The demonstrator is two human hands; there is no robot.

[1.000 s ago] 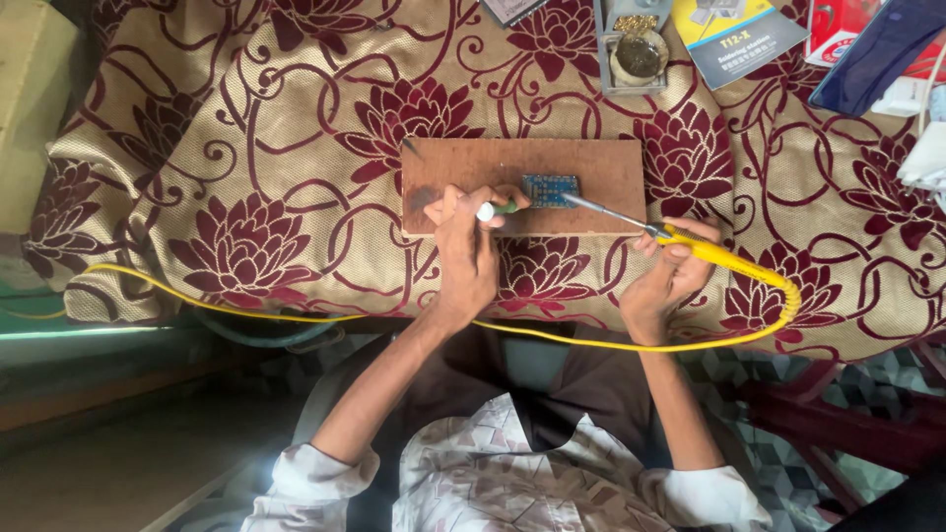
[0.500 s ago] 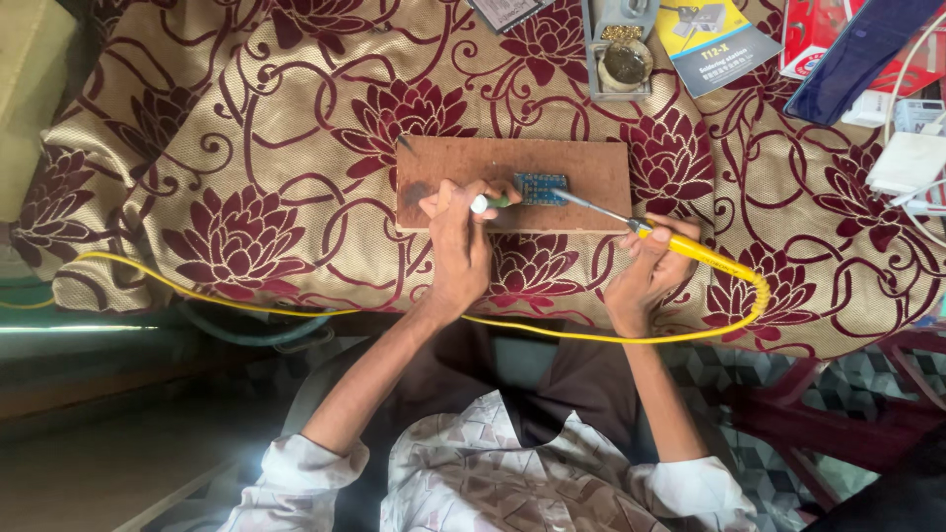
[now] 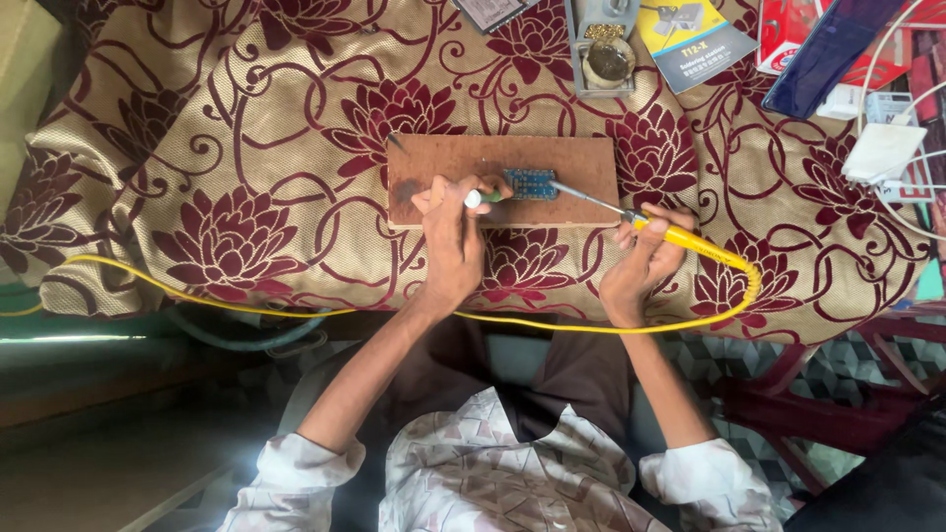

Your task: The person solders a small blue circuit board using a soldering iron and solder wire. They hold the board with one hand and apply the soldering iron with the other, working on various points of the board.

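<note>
A gold cloth patterned with dark red flowers [image 3: 246,148] is covering the work surface, and everything here is being placed relative to the brown wooden board [image 3: 463,163] lying flat near its middle. The board is likely serving as a firm, heat-safe base, since the cloth beneath it is soft. Beyond the board's far edge, a small metal stand holding brass-coloured cleaning wool [image 3: 603,49] is sitting within reach, with a yellow and blue leaflet [image 3: 695,39] just to its right; further right of the board, white cables and a white adapter [image 3: 882,148] are lying well apart from the work. A yellow cable [image 3: 296,310] is running along the near side of the board and looping up on the right into the tool. On the board, right of its centre, a small blue circuit board [image 3: 532,183] is lying flat. The left hand [image 3: 455,236] is resting on the board's near edge, its fingers curled together and pinching a small green and white piece [image 3: 478,197] against the circuit board's left end, seemingly steadying it. The right hand [image 3: 645,261] is sitting just off the board's near right corner, closed in a pen-like grip around the yellow-handled soldering iron [image 3: 680,236], whose thin metal tip is slanting left to touch the circuit board's right edge.
</note>
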